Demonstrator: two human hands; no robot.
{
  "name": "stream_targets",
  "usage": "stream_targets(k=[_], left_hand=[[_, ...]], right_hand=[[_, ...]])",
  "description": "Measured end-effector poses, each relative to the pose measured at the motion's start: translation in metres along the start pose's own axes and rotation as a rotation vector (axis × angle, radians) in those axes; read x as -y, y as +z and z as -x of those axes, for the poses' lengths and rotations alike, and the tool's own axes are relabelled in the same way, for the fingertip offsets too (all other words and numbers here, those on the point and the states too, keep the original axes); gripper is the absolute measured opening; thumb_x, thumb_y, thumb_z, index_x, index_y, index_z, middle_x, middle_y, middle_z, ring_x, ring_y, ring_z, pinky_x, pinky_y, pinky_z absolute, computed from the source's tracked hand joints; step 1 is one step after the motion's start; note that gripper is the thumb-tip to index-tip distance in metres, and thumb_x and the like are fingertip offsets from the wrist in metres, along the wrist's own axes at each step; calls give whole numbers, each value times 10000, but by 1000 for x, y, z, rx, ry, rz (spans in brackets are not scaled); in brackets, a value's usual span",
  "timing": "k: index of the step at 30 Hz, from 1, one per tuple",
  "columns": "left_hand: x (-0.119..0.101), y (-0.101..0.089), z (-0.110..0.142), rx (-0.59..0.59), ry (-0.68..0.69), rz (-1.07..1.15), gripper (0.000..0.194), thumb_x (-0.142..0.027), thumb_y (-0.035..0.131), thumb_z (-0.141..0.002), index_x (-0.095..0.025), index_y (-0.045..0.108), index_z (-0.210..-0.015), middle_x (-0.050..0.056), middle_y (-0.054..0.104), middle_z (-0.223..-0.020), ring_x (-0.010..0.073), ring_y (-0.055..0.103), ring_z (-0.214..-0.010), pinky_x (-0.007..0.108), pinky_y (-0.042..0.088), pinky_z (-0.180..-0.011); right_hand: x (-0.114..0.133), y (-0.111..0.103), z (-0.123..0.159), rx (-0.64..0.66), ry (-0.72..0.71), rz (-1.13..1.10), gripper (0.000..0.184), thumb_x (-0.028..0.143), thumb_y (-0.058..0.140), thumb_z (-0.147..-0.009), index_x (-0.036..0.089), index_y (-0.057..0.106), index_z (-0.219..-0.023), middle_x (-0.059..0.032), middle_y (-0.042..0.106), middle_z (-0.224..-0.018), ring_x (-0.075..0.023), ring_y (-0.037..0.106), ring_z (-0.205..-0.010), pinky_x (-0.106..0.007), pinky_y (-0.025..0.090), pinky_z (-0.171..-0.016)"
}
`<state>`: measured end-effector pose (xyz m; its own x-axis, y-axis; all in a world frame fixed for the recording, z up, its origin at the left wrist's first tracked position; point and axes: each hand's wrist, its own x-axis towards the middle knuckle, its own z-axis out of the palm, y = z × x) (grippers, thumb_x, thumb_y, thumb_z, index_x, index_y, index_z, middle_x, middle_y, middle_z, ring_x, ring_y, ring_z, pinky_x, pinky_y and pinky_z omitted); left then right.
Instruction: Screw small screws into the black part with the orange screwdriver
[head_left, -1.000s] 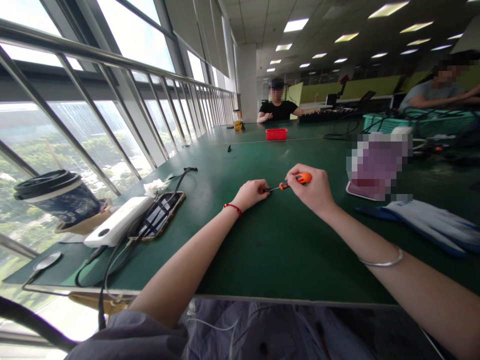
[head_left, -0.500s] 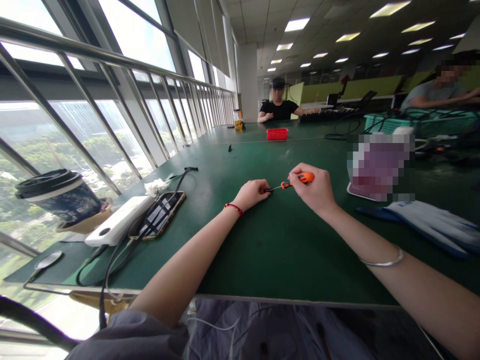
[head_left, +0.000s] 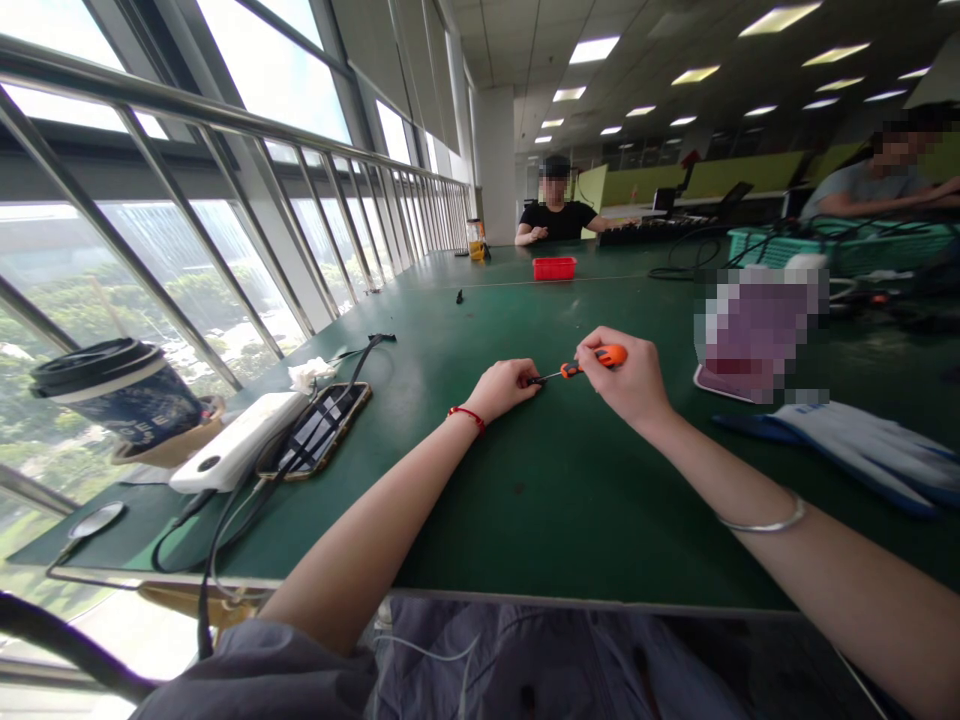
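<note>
My right hand (head_left: 622,375) gripped the orange screwdriver (head_left: 611,356).
Left of its tip, my left hand (head_left: 506,388) pinched a small black part (head_left: 535,380) on the table (head_left: 525,520).

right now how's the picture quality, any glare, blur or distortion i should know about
Head view: windows washed out near white; soft sheen on the green tabletop; railing and cup stretched and leaning towards the edge; pixel blocks over the purple-pink item; small dark part too small to read.
</note>
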<state>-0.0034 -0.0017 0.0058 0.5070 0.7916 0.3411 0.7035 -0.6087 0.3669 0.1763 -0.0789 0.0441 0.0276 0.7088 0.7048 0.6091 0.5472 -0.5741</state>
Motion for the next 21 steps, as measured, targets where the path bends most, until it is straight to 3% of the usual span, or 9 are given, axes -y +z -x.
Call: stream_targets(k=[5,8,12,18,21], left_hand=[[1,1,0,-2,-4,14,121,-270,592,-756,-177,649,-809,-2,628,-722,123,531,-633,228,370,-579],[1,1,0,-2,0,17,117,-265,592,-758,-179,648,-813,-5,625,-718,122,529,-631,228,371,-579],[0,0,1,-7,12,25,109,-260,592,-758,-177,646,-804,-6,617,-712,119,522,-621,230,365,-572],[2,1,0,-11,9,26,108,-264,595,-756,-176,645,-795,-3,621,-710,122,527,-627,231,369,-579],[3,2,0,-16,18,25,104,-265,596,-756,-177,640,-791,-5,619,-711,121,525,-629,231,364,-581]], right_hand=[[2,-1,-2,15,40,-12,237,397,531,-797,208,555,-655,-9,568,-597,-142,504,-549,-274,359,-536],[1,0,-2,-18,15,-30,120,328,576,-753,214,568,-791,-2,589,-689,-146,532,-592,-278,393,-570],[0,1,-2,-51,1,-65,318,273,610,-701,227,513,-1001,14,579,-733,-160,561,-632,-285,429,-600],[3,0,-1,2,45,-30,167,386,579,-762,222,556,-779,41,476,-544,-139,495,-514,-284,385,-559],[3,1,-1,17,-11,-62,151,319,588,-744,220,562,-855,38,504,-600,-130,493,-528,-277,393,-560]])
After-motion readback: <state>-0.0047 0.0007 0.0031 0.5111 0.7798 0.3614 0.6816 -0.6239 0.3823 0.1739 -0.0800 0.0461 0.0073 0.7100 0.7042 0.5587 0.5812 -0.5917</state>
